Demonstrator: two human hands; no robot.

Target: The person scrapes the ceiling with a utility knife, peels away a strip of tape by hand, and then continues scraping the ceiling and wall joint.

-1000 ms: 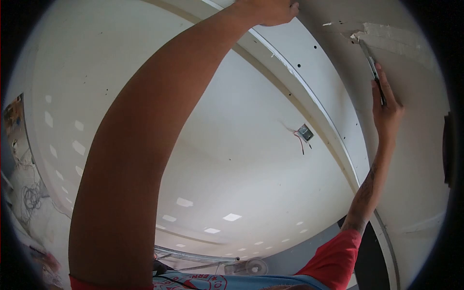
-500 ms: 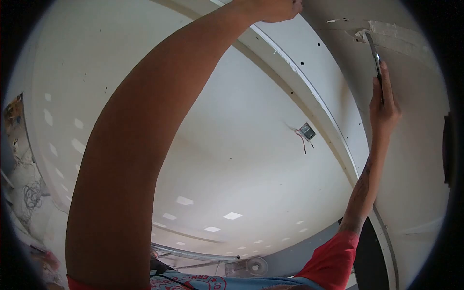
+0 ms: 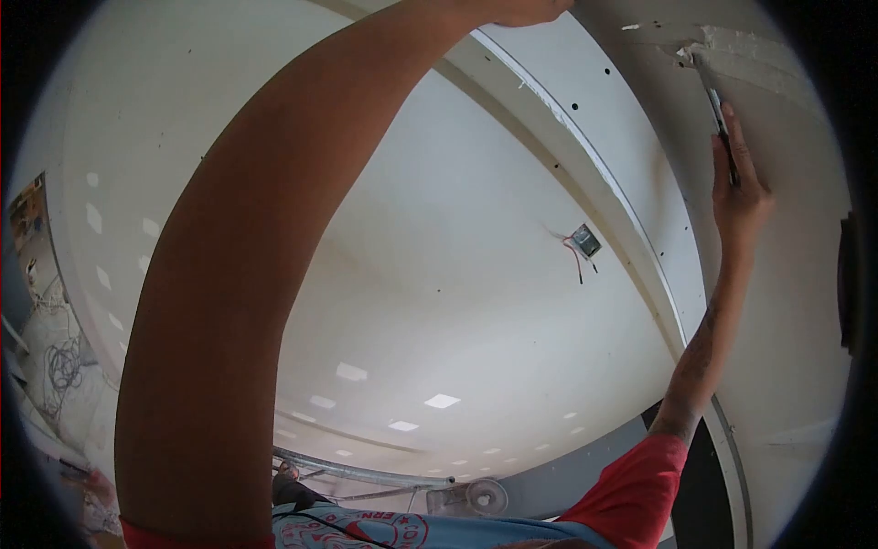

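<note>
the blade tool may slip or dig too deep at the torn patch, far right.
a ragged edge and long overhead reach could cause this. the right hand grasps the tool, its arm stretched; the left hand is raised far, partly cut off, so its grip i cannot tell.

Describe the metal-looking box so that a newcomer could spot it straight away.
Find the broad pale surface filling the middle of the head view, then the long pale strip slanting down its right side. Just left of that strip sits a small, dark grey, squarish box. Unlike the tiny dark dots nearby, it has corners and loose wires, one of them red.
</note>
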